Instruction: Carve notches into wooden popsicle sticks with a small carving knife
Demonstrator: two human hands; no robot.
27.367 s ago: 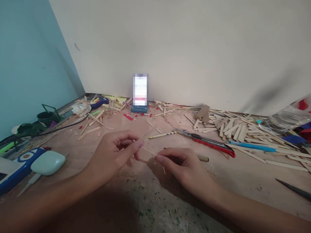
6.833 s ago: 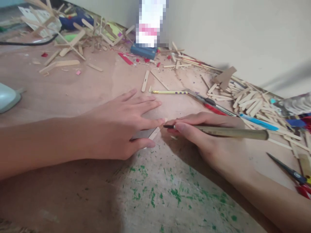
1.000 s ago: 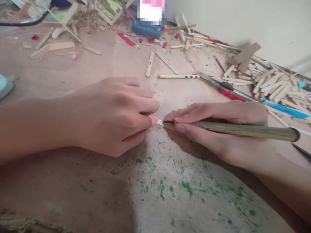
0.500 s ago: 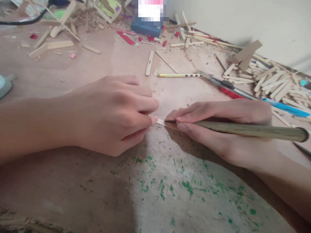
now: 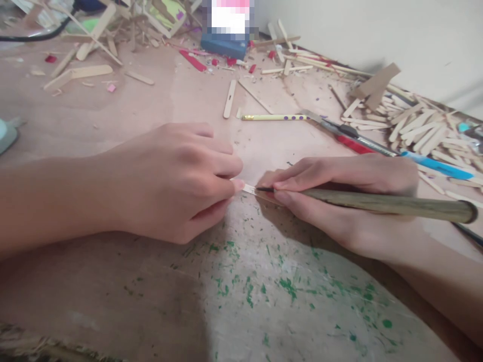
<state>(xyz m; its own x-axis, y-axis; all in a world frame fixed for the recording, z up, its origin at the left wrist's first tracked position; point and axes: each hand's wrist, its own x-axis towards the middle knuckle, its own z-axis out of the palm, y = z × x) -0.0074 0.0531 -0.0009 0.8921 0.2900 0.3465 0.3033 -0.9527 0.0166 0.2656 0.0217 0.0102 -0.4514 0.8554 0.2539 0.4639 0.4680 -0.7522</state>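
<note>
My left hand (image 5: 184,181) is closed, its thumb and fingertips pinching a thin wooden craft stick (image 5: 249,189) flat against the table. My right hand (image 5: 339,201) grips a wooden-handled carving tool (image 5: 381,204) low down, close to its narrow dark metal end. That tip touches or nearly touches the stick just right of my left fingertips. Part of the stick is hidden under both hands. Beyond them lies a pale pencil with purple dots (image 5: 277,117), and another craft stick (image 5: 230,99) lies behind it.
A box cutter (image 5: 349,131) and a blue-handled tool (image 5: 435,166) lie beyond my right hand. Craft sticks (image 5: 422,128) are heaped at the right. At the back stand a blue block (image 5: 224,46) and a stick structure (image 5: 97,32). Green paint flecks mark the table (image 5: 264,311).
The whole view has shifted slightly, so the things on the table appear a little further left. Both hands keep nearly the same grip and place on the stick.
</note>
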